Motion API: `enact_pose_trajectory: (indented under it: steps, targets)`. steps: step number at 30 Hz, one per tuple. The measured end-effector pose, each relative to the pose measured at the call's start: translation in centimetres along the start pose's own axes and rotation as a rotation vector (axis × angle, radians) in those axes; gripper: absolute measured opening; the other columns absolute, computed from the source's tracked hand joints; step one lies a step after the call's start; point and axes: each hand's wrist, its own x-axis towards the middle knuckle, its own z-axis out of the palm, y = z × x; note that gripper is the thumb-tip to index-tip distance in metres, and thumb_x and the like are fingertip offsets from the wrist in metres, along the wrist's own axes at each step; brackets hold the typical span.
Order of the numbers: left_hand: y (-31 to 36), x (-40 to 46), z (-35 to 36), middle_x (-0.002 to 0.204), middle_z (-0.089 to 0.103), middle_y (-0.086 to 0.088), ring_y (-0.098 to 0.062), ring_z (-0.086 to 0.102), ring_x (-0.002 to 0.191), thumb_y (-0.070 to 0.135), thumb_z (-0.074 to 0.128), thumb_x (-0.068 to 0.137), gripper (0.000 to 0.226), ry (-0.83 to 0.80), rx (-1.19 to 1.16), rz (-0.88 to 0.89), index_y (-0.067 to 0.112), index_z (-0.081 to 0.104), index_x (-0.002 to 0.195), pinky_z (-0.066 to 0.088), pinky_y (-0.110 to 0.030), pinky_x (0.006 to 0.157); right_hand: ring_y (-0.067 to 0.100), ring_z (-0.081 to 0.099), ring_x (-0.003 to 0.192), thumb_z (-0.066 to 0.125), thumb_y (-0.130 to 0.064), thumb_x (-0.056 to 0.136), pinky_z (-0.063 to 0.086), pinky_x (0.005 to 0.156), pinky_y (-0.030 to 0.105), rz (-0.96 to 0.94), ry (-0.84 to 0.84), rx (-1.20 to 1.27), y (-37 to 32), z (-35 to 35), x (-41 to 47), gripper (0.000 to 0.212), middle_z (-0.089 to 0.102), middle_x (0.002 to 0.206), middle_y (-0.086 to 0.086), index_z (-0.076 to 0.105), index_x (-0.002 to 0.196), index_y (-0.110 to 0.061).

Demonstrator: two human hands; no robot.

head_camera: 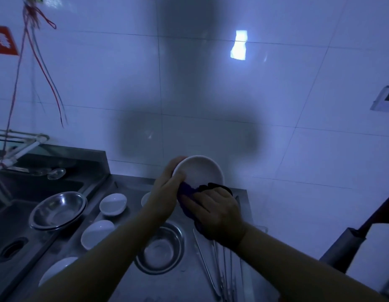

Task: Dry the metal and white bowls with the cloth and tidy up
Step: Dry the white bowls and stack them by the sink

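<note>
My left hand [167, 188] grips a white bowl [200, 171] by its left rim and holds it tilted above the steel counter [123, 286]. A dark purple cloth [189, 190] is bunched in my right hand [217, 212], which presses it against the bowl's lower edge. One metal bowl [58, 210] rests on the edge of the sink at the left. A second metal bowl [160, 249] stands on the counter below my arms. Three small white bowls lie on the counter: one at the back [113, 203], one in the middle [97, 234], one near the front [56, 271].
A steel sink [12, 216] with a drain lies at the left, with a clear lid behind it. Long metal utensils [219, 277] lie on the counter's right part. A white tiled wall stands behind. A dark object leans at the right edge [363, 234].
</note>
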Motion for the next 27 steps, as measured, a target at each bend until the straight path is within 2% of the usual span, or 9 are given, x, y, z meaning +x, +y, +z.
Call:
enact_pose_trajectory:
  steps: [4, 6, 8, 10, 13, 15, 20, 24, 27]
  targets:
    - [1.7, 1.6, -1.8, 0.087, 0.070, 0.006, -0.008, 0.064, 0.078, 0.012, 0.050, 0.075, 0.032, -0.343, 0.069, -0.241, 0.029, 0.067, 0.096, 0.051, -0.018, 0.062, 0.020, 0.064, 0.071, 0.063, -0.018, 0.090, 0.052, 0.067, 0.032, -0.420, -0.119, 0.084, 3.7, -1.3, -0.4, 0.025, 0.071, 0.084, 0.005, 0.054, 0.112, -0.014]
    - [2.1, 2.2, -2.4, 0.081, 0.072, 0.006, -0.006, 0.065, 0.072, 0.007, 0.052, 0.080, 0.031, -0.464, 0.143, -0.329, 0.029, 0.069, 0.093, 0.049, -0.016, 0.057, 0.021, 0.065, 0.076, 0.059, -0.018, 0.093, 0.053, 0.069, 0.034, -0.525, -0.215, 0.089, 4.7, -1.6, -0.4, 0.023, 0.071, 0.087, 0.005, 0.052, 0.115, -0.015]
    - [1.6, 2.1, -2.3, 0.082, 0.071, 0.004, -0.010, 0.065, 0.075, 0.010, 0.059, 0.079, 0.027, -0.338, 0.089, -0.343, 0.031, 0.066, 0.094, 0.051, -0.020, 0.060, 0.022, 0.064, 0.070, 0.057, -0.016, 0.093, 0.052, 0.065, 0.034, -0.422, -0.206, 0.031, 4.5, -1.4, -0.1, 0.018, 0.070, 0.083, 0.005, 0.057, 0.111, -0.014]
    - [0.2, 1.3, -1.1, 0.093, 0.066, 0.002, -0.013, 0.063, 0.083, 0.012, 0.064, 0.076, 0.032, -0.130, -0.031, -0.282, 0.034, 0.059, 0.100, 0.053, -0.023, 0.065, 0.023, 0.061, 0.065, 0.058, -0.017, 0.093, 0.050, 0.061, 0.035, -0.155, -0.147, -0.049, 3.2, -0.9, 0.3, 0.017, 0.069, 0.079, 0.007, 0.067, 0.106, -0.012]
    - [-1.5, 0.2, 1.1, 0.107, 0.055, 0.010, 0.006, 0.058, 0.086, 0.005, 0.052, 0.091, 0.038, 0.050, -0.045, -0.075, 0.037, 0.046, 0.112, 0.049, -0.012, 0.067, 0.023, 0.063, 0.070, 0.059, -0.023, 0.093, 0.051, 0.067, 0.040, 0.202, -0.088, -0.012, 0.4, 0.1, 1.0, 0.019, 0.069, 0.083, 0.008, 0.065, 0.106, -0.011]
    - [-1.7, 0.1, 1.1, 0.112, 0.050, 0.016, 0.012, 0.054, 0.089, 0.008, 0.044, 0.096, 0.038, 0.074, -0.011, -0.002, 0.039, 0.042, 0.118, 0.048, -0.011, 0.073, 0.022, 0.064, 0.074, 0.058, -0.025, 0.093, 0.053, 0.071, 0.039, 0.284, -0.043, 0.030, -1.1, 0.7, 0.8, 0.022, 0.070, 0.088, 0.008, 0.061, 0.110, -0.012]
    - [-0.6, 0.7, -0.7, 0.106, 0.059, 0.014, 0.005, 0.057, 0.088, 0.023, 0.044, 0.088, 0.028, -0.115, 0.066, -0.012, 0.032, 0.054, 0.113, 0.049, -0.014, 0.074, 0.020, 0.066, 0.075, 0.065, -0.020, 0.089, 0.053, 0.069, 0.035, -0.039, -0.083, 0.045, 1.3, 0.1, -1.1, 0.022, 0.072, 0.088, 0.005, 0.067, 0.110, -0.013]
    - [1.4, 2.3, -2.3, 0.084, 0.071, 0.009, -0.002, 0.065, 0.075, -0.003, 0.047, 0.087, 0.036, -0.477, 0.106, -0.248, 0.025, 0.063, 0.103, 0.050, -0.013, 0.058, 0.020, 0.066, 0.082, 0.060, -0.017, 0.092, 0.052, 0.077, 0.033, -0.387, -0.226, 0.031, 4.2, -1.1, -1.4, 0.024, 0.071, 0.091, 0.005, 0.055, 0.116, -0.015]
    - [0.8, 2.3, -2.3, 0.083, 0.073, 0.009, -0.002, 0.066, 0.072, 0.002, 0.056, 0.082, 0.035, -0.313, 0.009, -0.286, 0.032, 0.066, 0.097, 0.051, -0.015, 0.056, 0.022, 0.064, 0.073, 0.062, -0.018, 0.090, 0.052, 0.069, 0.034, -0.212, -0.209, 0.006, 3.2, -0.8, -0.9, 0.019, 0.070, 0.086, 0.007, 0.066, 0.108, -0.013]
